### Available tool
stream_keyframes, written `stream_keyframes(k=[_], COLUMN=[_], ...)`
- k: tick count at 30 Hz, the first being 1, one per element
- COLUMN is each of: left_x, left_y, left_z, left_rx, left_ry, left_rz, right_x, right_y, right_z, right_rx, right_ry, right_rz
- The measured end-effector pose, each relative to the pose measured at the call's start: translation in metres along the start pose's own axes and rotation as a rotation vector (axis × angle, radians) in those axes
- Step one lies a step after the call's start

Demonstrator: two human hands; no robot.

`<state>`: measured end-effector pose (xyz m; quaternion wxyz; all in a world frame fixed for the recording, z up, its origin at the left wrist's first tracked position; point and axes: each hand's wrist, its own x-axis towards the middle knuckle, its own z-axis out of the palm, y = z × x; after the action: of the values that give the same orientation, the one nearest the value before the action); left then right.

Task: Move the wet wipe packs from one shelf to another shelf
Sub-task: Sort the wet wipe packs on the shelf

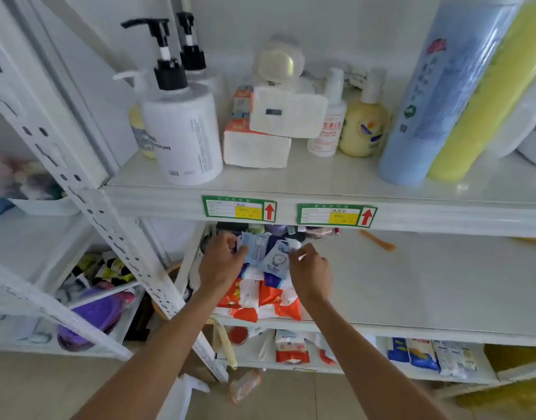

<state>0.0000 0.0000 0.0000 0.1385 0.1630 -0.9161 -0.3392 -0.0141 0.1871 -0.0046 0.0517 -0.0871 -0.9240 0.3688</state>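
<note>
Both arms reaching into the middle shelf of a white metal rack, at its left end.

Left hand: fingers curled around a pale blue wet wipe pack, back panel with print facing up, held above the pile. Grip closed on it.

Right hand: fingertips pinched on the upper right edge of a second blue pack, one with a cartoon face on the front. Tilted, overlapping the first pack, the two touching.

Underneath and toward the shelf's front edge: a heap of orange-and-white packs, lying flat, several deep, right at the lip. More small blue and white packs wedged between the heap and the hands; count unclear.

Back of the same shelf, under the upper board: dark jumble of small items, too blurred to name. An orange spoon lying alone to the right, well apart from the hands. Rest of the shelf surface bare white.

Top shelf: large white pump bottle with black pump at left, a second one behind it; stacked white tissue packs in the middle; a small white bottle and a yellow bottle just beside each other; blue roll and yellow roll leaning at right. Two green shelf labels with red arrows on its front edge.

Bottom shelf: more orange-and-white packs, blue-and-yellow bags at right.

Neighbouring rack on the left: a purple object and assorted packets, blurred.
</note>
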Motion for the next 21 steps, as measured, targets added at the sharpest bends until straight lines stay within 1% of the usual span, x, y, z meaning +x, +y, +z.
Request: stream_keyframes(k=[2, 6, 10, 15, 18, 21], left_x=[0.012, 0.024, 0.032, 0.038, 0.045, 0.047], left_y=[0.006, 0.014, 0.009, 0.002, -0.010, -0.015], left_z=[-0.001, 0.004, 0.013, 0.018, 0.027, 0.026], left_rx=[0.072, 0.227, 0.262, 0.225, 0.104, 0.008], left_ry=[-0.002, -0.140, -0.154, -0.179, -0.268, -0.314], left_rz=[-0.003, -0.050, -0.052, -0.066, -0.056, -0.084], right_x=[0.005, 0.009, 0.015, 0.022, 0.025, 0.032], right_y=[-0.010, -0.029, -0.026, -0.027, -0.028, -0.030], right_z=[-0.001, -0.007, -0.001, 0.008, 0.013, 0.017], right_rx=[-0.067, -0.239, -0.275, -0.258, -0.226, -0.174], right_ry=[-0.028, -0.177, -0.221, -0.226, -0.229, -0.257], right_rz=[-0.012, 0.077, 0.112, 0.160, 0.166, 0.151])
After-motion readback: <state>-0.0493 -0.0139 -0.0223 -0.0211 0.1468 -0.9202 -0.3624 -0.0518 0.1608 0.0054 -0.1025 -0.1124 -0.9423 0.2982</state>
